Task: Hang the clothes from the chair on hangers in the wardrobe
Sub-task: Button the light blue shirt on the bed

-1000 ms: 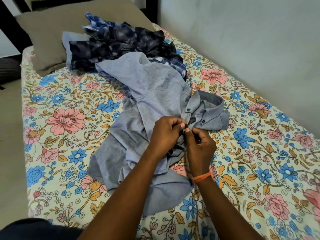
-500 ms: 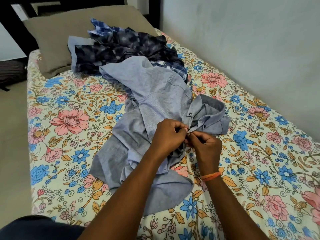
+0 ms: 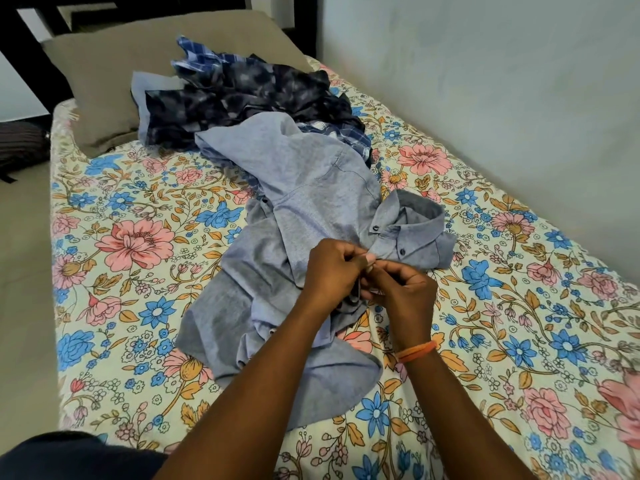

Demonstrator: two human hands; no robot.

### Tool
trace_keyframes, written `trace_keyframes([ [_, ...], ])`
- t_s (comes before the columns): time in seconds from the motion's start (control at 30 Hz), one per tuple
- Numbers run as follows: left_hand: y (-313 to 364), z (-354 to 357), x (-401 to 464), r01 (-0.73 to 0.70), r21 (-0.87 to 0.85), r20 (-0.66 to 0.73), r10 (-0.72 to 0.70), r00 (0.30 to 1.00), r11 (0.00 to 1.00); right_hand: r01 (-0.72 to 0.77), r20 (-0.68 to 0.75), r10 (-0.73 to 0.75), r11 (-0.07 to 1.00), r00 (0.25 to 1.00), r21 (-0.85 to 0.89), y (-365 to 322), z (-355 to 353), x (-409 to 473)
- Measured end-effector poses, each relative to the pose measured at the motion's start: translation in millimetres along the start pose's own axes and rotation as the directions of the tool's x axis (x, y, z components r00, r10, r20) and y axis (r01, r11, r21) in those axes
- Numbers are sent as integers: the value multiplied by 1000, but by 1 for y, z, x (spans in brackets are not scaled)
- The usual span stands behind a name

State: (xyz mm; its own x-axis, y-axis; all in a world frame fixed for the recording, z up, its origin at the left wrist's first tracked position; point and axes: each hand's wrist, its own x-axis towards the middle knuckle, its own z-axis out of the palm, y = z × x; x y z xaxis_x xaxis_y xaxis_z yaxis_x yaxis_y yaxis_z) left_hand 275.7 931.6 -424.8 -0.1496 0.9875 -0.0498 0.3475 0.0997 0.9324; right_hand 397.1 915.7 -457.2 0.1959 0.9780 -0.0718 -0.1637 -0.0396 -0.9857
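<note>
We see both hands meeting over a grey shirt (image 3: 304, 216) that lies crumpled on the bed (image 3: 114, 306), just below its buttoned collar (image 3: 412, 223). The left hand (image 3: 332, 271) curls its fingers and pinches the shirt's front edge; the right hand (image 3: 405, 292) curls in from the other side and pinches the same spot, the two touching at the fingertips. An orange band (image 3: 415, 351) circles the right wrist. The shirt runs from near the middle of the bed down toward us, its hem spread below the forearms and its collar pointing at the wall (image 3: 502, 81). Behind it, touching its far end, sits a heap of dark clothes (image 3: 242, 95), with blue checked cloth showing at the top and right, partly resting against a tan pillow (image 3: 104, 81) at the head of the bed. The floral sheet lies bare to the left of the shirt out to the bed's left edge, where the floor (image 3: 20, 306) begins, and bare again to the right between the collar and the wall, which runs close along that whole side. A dark striped object (image 3: 20, 147) sits on the floor at far left; we cannot tell what it is. No chair, hanger or wardrobe shows in our view.
</note>
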Motion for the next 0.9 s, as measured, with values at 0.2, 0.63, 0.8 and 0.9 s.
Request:
trace_keyframes([
  [0.2,-1,2,-6,-11,11,-26,12,1000,1000,-71,73,70,997,995,7,1,-4,0],
  [0.63,-3,36,-38,-103,663,-122,243,962,741,-158,23,164,975,986,-154,-3,-33,-8],
  [0.8,6,88,-85,-331,780,121,392,912,530,-13,-78,-31,863,997,-506,-4,-113,-20],
  [0.9,15,125,-117,-525,653,446,284,849,545,8,-125,-114,770,986,-638,-9,-169,-33],
])
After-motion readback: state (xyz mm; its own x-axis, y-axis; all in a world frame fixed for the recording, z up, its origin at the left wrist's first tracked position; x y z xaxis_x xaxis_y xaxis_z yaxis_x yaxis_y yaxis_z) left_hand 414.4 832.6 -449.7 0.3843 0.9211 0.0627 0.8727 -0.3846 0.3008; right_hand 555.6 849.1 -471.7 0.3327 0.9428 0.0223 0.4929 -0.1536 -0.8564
